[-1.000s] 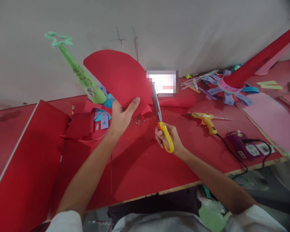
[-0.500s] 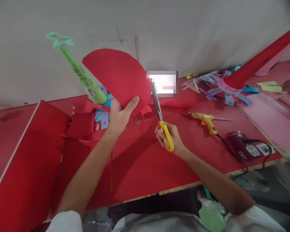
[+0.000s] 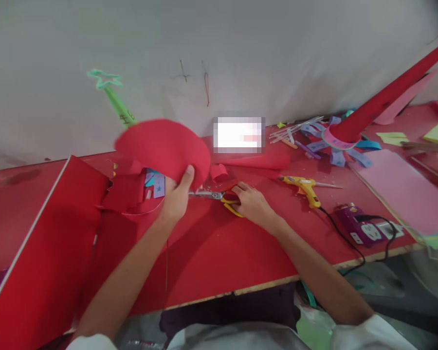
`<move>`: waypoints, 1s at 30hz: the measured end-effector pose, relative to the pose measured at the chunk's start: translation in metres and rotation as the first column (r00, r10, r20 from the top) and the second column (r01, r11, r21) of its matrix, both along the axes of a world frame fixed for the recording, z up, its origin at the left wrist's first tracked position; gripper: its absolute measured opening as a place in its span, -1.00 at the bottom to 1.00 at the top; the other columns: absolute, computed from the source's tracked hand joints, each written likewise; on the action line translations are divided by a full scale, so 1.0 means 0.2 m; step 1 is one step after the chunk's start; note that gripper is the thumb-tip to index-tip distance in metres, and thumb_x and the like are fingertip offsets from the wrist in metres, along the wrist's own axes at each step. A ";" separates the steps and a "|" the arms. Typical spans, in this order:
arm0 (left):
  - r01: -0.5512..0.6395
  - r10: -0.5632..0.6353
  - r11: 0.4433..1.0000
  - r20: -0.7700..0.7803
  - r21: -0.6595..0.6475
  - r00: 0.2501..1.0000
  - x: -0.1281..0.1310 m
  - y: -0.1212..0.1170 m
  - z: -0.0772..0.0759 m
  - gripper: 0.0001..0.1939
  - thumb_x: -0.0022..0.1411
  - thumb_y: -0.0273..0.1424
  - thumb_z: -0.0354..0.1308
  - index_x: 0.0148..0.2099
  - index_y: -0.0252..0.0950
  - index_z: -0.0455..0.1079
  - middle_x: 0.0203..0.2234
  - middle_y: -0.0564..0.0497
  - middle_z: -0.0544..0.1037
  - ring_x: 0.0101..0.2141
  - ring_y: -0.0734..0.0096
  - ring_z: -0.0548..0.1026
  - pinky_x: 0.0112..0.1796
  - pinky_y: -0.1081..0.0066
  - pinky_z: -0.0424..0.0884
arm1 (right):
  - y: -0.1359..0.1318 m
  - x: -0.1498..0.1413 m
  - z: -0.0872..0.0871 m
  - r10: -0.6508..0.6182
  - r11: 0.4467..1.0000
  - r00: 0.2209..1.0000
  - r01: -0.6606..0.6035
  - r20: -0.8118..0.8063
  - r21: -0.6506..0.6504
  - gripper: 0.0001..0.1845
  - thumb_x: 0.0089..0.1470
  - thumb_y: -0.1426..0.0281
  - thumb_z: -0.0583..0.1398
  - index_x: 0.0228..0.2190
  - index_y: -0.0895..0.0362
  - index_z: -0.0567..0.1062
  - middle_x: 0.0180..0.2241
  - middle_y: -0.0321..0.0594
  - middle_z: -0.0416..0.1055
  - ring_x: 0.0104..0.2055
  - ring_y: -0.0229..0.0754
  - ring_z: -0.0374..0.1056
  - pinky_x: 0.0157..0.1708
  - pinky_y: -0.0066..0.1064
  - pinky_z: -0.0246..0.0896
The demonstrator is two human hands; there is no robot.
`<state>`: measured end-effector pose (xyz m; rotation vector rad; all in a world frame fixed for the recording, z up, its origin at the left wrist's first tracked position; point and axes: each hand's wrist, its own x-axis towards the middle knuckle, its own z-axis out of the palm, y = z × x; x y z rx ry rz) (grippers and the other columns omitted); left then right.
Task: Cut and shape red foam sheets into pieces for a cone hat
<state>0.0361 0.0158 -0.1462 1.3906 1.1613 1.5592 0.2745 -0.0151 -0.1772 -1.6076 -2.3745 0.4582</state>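
My left hand (image 3: 178, 194) pinches the lower edge of a rounded red paper sheet (image 3: 164, 148), thumb on the near face, and holds it above the table. My right hand (image 3: 253, 204) is on the yellow handles of a pair of scissors (image 3: 213, 195), fingers curled over them. The scissors lie low across the red table, their blades pointing left toward my left hand. The tip side of the blades passes behind or beside that hand. Behind the sheet stands a green paper cone (image 3: 118, 107) topped with a fuzzy star, mostly hidden. A small red paper curl (image 3: 219, 172) lies near the blades.
To the right are a yellow glue gun (image 3: 302, 187), a purple power adapter (image 3: 361, 226) with a black cord, and pink sheets (image 3: 405, 189). A red cone (image 3: 379, 107) leans behind them. A large red board (image 3: 40, 253) stands at the left.
The scissors have come down from upright beside the sheet to nearly level at the table, with my right hand following. My left hand has lowered and tilted the red sheet.
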 end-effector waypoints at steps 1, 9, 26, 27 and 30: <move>-0.018 0.020 0.998 0.028 -0.061 0.999 0.00 -0.05 -0.06 -0.44 0.30 0.17 0.32 0.08 -0.14 0.53 -0.09 -0.10 0.74 -0.04 0.10 0.74 -0.04 0.14 0.74 | 0.01 0.01 0.00 0.045 0.999 0.998 -0.044 -0.042 0.014 -0.59 0.21 0.48 0.27 0.10 0.20 0.55 0.12 0.11 0.56 0.14 0.14 0.50 0.15 -0.16 0.33; 0.095 -0.109 0.987 -0.108 -0.128 0.988 0.00 -0.23 -0.26 -0.43 0.09 0.00 0.53 -0.01 -0.29 0.60 -0.05 -0.21 0.73 -0.06 0.03 0.71 -0.03 0.13 0.67 | 0.01 0.07 0.01 -0.072 0.979 0.843 0.162 -0.533 0.124 -0.48 0.44 -0.02 0.12 -0.38 0.09 0.55 -0.37 -0.10 0.49 -0.26 -0.03 0.39 -0.13 -0.20 0.32; -0.056 0.065 0.998 -0.258 0.040 0.964 -0.04 -0.29 -0.21 -0.63 0.49 -0.01 0.21 -0.02 -0.22 0.48 -0.26 -0.02 0.57 -0.26 0.37 0.55 -0.22 0.39 0.48 | -0.04 -0.05 -0.05 -0.092 0.991 0.569 0.135 -0.817 -0.018 -0.44 0.10 -0.13 0.43 -0.50 0.07 0.50 -0.46 -0.26 0.42 -0.39 -0.15 0.32 -0.37 -0.30 0.30; 0.049 -0.051 0.999 -0.276 -0.015 0.960 -0.03 -0.31 -0.22 -0.62 0.49 0.00 0.20 0.02 -0.22 0.49 -0.20 -0.05 0.60 -0.20 0.32 0.58 -0.17 0.35 0.51 | -0.05 -0.05 -0.04 -0.041 0.994 0.603 0.106 -0.797 0.030 -0.43 0.11 -0.13 0.43 -0.52 0.07 0.49 -0.45 -0.26 0.40 -0.38 -0.16 0.31 -0.36 -0.31 0.30; 0.334 -0.351 0.936 -0.194 -0.115 0.916 0.01 -0.35 -0.24 -0.42 0.45 0.05 0.22 0.32 -0.18 0.38 0.15 -0.21 0.59 0.10 0.11 0.61 0.07 0.18 0.57 | -0.08 -0.08 -0.02 0.112 0.993 0.659 -0.044 -0.744 0.111 -0.44 0.18 -0.14 0.38 -0.50 0.07 0.54 -0.39 -0.22 0.44 -0.33 -0.13 0.36 -0.31 -0.29 0.36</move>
